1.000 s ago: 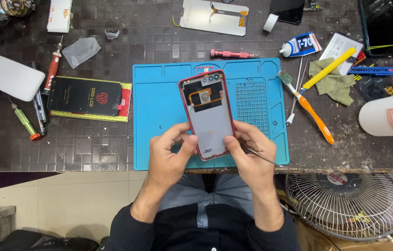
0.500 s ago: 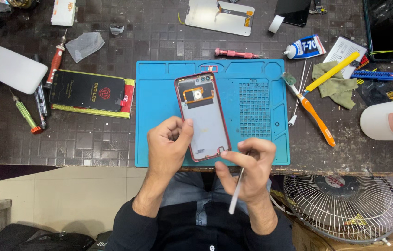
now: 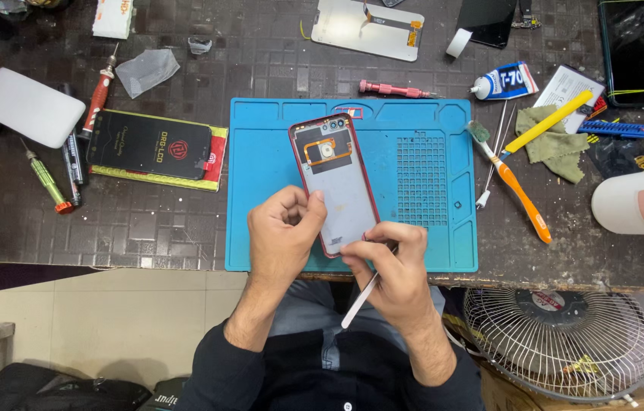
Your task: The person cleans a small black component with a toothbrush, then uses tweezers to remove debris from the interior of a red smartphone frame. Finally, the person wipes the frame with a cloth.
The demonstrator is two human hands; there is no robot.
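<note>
Prying stage, by the look of it — left hand (image 3: 284,232) pinching the lower left edge of the red-framed phone back shell (image 3: 333,183), tilted over the blue silicone work mat (image 3: 428,228) at centre frame. Right hand (image 3: 390,266) closed pen-style on a thin pale metal pry tool (image 3: 360,301), tip at the shell's lower right corner. Next move probably calls for light, steady leverage along that edge — no twisting near the orange flex at the top.

black screen box (image 3: 151,144) left of mat; blue-white glue tube (image 3: 506,81) upper right.
</note>
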